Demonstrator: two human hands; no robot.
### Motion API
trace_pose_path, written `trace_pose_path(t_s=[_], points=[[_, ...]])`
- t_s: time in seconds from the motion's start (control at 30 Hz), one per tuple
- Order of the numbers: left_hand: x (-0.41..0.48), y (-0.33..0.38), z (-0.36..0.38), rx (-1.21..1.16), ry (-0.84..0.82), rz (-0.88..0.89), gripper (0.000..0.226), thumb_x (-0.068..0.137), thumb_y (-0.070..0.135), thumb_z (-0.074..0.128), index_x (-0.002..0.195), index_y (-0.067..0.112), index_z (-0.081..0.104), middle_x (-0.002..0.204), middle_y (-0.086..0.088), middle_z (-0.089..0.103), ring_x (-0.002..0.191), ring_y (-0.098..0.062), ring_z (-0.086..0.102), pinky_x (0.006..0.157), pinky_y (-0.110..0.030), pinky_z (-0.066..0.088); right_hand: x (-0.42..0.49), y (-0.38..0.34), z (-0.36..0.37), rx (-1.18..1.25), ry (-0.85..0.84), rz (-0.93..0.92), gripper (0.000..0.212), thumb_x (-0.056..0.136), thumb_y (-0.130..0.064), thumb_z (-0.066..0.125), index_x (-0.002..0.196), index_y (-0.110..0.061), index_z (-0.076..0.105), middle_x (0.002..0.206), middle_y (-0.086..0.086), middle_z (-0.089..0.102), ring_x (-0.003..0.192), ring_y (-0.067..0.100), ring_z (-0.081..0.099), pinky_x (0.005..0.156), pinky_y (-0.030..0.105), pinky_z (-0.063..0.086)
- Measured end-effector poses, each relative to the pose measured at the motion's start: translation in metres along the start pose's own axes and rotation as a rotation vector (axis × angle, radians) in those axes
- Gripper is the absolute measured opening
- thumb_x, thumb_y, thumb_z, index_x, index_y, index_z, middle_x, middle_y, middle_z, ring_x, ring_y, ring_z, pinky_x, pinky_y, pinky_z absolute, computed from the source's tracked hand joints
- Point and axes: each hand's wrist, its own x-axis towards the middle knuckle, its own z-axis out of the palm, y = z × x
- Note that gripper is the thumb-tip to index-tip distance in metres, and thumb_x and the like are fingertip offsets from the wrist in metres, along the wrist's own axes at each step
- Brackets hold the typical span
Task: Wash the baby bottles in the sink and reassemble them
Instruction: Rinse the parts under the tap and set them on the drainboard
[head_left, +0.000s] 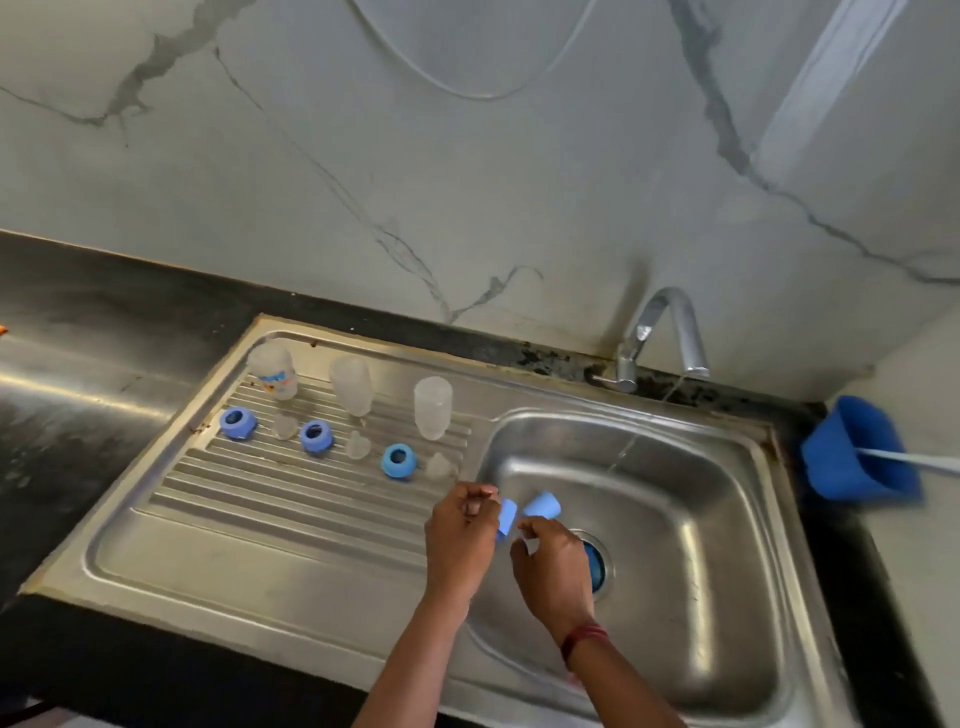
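Over the left edge of the sink (701, 545), both hands are working close together. The left hand (461, 527) is pinching a blue cap (506, 519) with curled fingers. The right hand (551, 566) is pinching the lower edge of a second cap (543, 505) just beside it, and the two caps are nearly touching. Three clear bottles (352, 384) are standing in a row along the back of the drainboard (249, 499), well apart from the hands. In front of them, three blue rings (316, 436) and three clear teats (358, 446) are lying in alternating order on the ribs. The tap (670, 332) is running a thin stream into the basin. Something blue (594, 565) is sitting at the drain, partly hidden behind the right hand. A blue brush (852, 452) is resting on the counter (78, 415) right of the sink.
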Motion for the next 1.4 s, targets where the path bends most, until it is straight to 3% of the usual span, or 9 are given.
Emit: trace_pose_path(t_s=[0.23,0.43,0.53,0.63,0.73,0.93,1.1,1.23,1.4], points=[[-0.012,-0.021,0.047,0.131,-0.109,-0.153,0.014,0.086,0.033,0.06,0.092,0.041,0.07,0.089,0.006,0.071,0.086,-0.016,0.067,0.076,-0.041,0.054,0.01,0.063,-0.021,-0.035,-0.145,0.09,0.02,0.086,-0.012,0.058,0.101,-0.01,0.071,0.099,0.005,0.071,0.088,0.019,0.062,0.057,0.009,0.032],[-0.007,-0.035,0.067,0.128,-0.033,-0.282,0.013,0.096,0.032,0.058,0.094,0.032,0.071,0.083,0.002,0.067,0.079,-0.017,0.061,0.077,-0.039,0.053,0.029,0.09,-0.024,-0.06,-0.269,0.118,0.021,0.085,-0.018,0.055,0.1,-0.014,0.069,0.103,0.006,0.07,0.083,0.018,0.057,0.071,0.023,0.038],[0.003,-0.045,0.071,0.115,-0.02,-0.324,0.016,0.099,0.025,0.053,0.096,0.024,0.068,0.085,-0.001,0.061,0.074,-0.015,0.054,0.071,-0.034,0.046,0.04,0.091,-0.019,-0.11,-0.361,0.072,0.033,0.089,-0.02,0.055,0.119,-0.019,0.067,0.118,0.005,0.067,0.106,0.02,0.061,0.085,0.025,0.045],[0.017,-0.056,0.072,0.081,-0.017,-0.386,0.02,0.1,0.025,0.051,0.115,0.027,0.064,0.109,0.002,0.062,0.095,-0.015,0.058,0.094,-0.039,0.049,0.054,0.085,-0.009,-0.166,-0.439,-0.023,0.043,0.092,-0.016,0.054,0.135,-0.019,0.056,0.134,0.004,0.059,0.125,0.021,0.054,0.103,0.03,0.042],[0.033,-0.06,0.072,0.048,-0.025,-0.445,0.036,0.103,0.034,0.045,0.137,0.024,0.054,0.131,0.0,0.055,0.12,-0.02,0.052,0.11,-0.046,0.04,0.067,0.077,0.009,-0.223,-0.467,-0.115,0.046,0.088,-0.007,0.052,0.133,-0.017,0.055,0.135,0.006,0.055,0.119,0.028,0.056,0.095,0.037,0.046],[0.048,-0.054,0.065,-0.031,-0.06,-0.453,0.014,0.105,0.037,0.04,0.11,0.036,0.053,0.111,0.015,0.057,0.102,-0.004,0.052,0.104,-0.035,0.037,0.1,0.07,0.058,-0.285,-0.48,-0.103,0.058,0.09,-0.014,0.059,0.144,-0.019,0.041,0.159,0.005,0.024,0.112,0.04,0.06,0.081,0.04,0.05],[0.06,-0.057,0.061,-0.062,-0.046,-0.445,0.011,0.105,0.035,0.042,0.112,0.041,0.048,0.101,0.025,0.051,0.103,-0.001,0.051,0.111,-0.036,0.037,0.123,0.071,0.085,-0.253,-0.505,-0.108,0.051,0.086,-0.018,0.068,0.133,-0.015,0.05,0.144,0.007,0.04,0.107,0.037,0.062,0.08,0.039,0.052],[0.064,-0.056,0.061,-0.014,-0.112,-0.363,0.016,0.105,0.03,0.043,0.097,0.043,0.05,0.096,0.024,0.054,0.087,0.011,0.05,0.094,-0.027,0.039,0.122,0.071,0.089,-0.195,-0.474,-0.111,0.029,0.089,-0.019,0.06,0.117,-0.014,0.055,0.119,0.007,0.053,0.096,0.033,0.062,0.075,0.04,0.052],[0.064,-0.047,0.059,0.093,-0.129,-0.322,0.014,0.1,0.024,0.054,0.094,0.034,0.062,0.097,0.01,0.066,0.087,0.005,0.058,0.074,-0.014,0.043,0.115,0.071,0.063,-0.017,-0.371,-0.046,0.033,0.084,-0.028,0.065,0.116,-0.02,0.064,0.11,0.001,0.062,0.098,0.019,0.062,0.081,0.032,0.053]])
